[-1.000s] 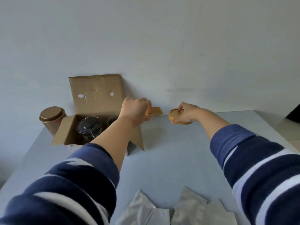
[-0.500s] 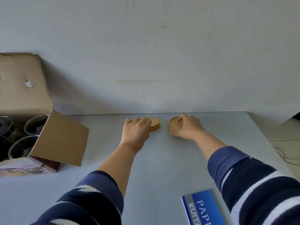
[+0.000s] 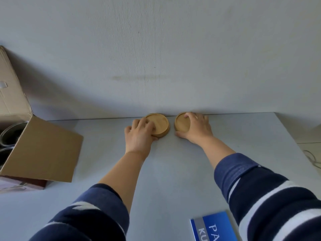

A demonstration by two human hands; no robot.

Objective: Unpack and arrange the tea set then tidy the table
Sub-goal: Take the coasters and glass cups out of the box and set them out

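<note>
Risk: knocking either wooden coaster against the wall, or nudging one into its neighbour while sliding; cause, both set hard against the far edge of the surface, just short of the wall, with only a narrow gap between them. Further risk, judged: uneven spacing once glasses from the cardboard box follow.

Left coaster: flat on the surface, near rim under the left hand, fingers curled over its near-left edge, thumb at the front rim; loose hold.

Right coaster: just beside the left coaster, apart; right half covered by the right hand, fingers spread flat on top, thumb against the front edge.

Blue packet: well apart from the left coaster, nearest the wearer.
</note>
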